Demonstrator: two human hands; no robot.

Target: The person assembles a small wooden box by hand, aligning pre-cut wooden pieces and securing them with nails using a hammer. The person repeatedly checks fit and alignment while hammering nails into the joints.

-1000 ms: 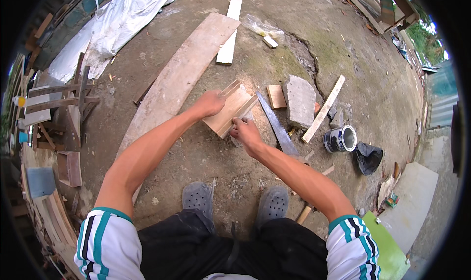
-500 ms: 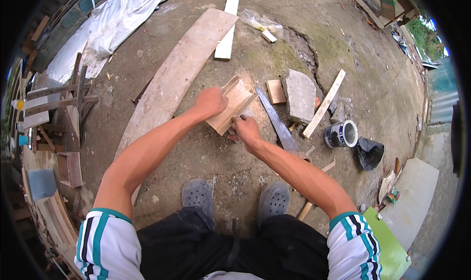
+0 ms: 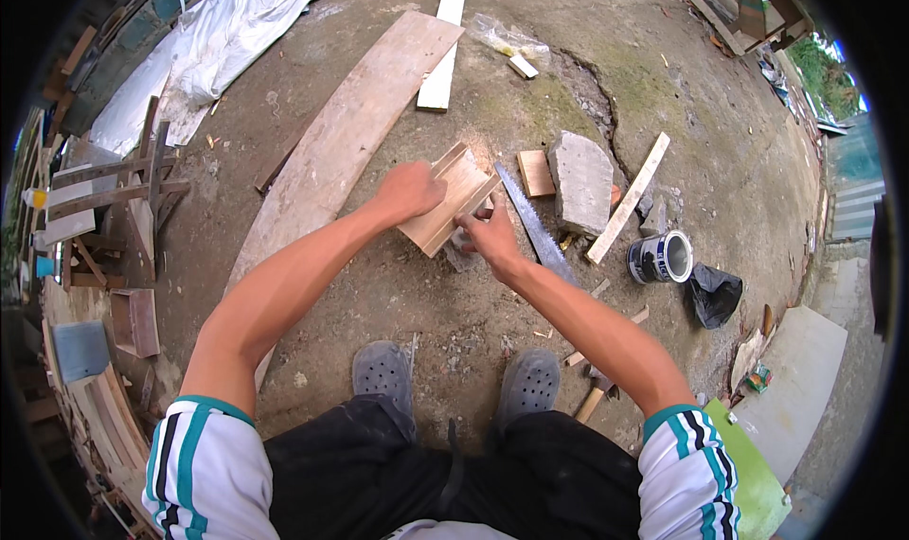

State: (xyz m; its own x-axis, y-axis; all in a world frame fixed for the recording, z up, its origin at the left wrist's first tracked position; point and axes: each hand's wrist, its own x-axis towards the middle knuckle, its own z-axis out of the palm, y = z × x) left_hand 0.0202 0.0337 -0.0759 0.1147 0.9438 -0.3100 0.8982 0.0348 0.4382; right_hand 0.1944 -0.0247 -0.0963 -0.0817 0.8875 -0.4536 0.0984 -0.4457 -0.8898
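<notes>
The left hand (image 3: 413, 189) is closed around the left edge of a shallow, trough-shaped piece of light-brown wood with raised strips along its two long sides (image 3: 443, 220). By the right hand (image 3: 492, 234), the right-hand strip is touched with the thumb and bent fingers, the forefinger being partly raised; whether it is firmly pinched there cannot be told. The trough-shaped piece is held at a slant in front of the feet, above the brown, dusty ground (image 3: 322, 327), its far end pointed up and to the right; what lies beneath it is mostly hidden.

Just to its right, a handsaw with a grey, toothed metal blade (image 3: 536, 220) is laid, its lower end covered by the right forearm. Beyond the blade are seen a small rectangular tan wooden block (image 3: 536, 173), a rough grey slab of stone or concrete (image 3: 580, 185) and a narrow pale wooden strip (image 3: 628, 197). Farther right, an open, tilted metal can with a dark label (image 3: 648, 259) is found beside a crumpled black plastic bag (image 3: 715, 296). On the left, a long, weathered brown board (image 3: 355, 138) is laid across a narrow white plank (image 3: 438, 84).
</notes>
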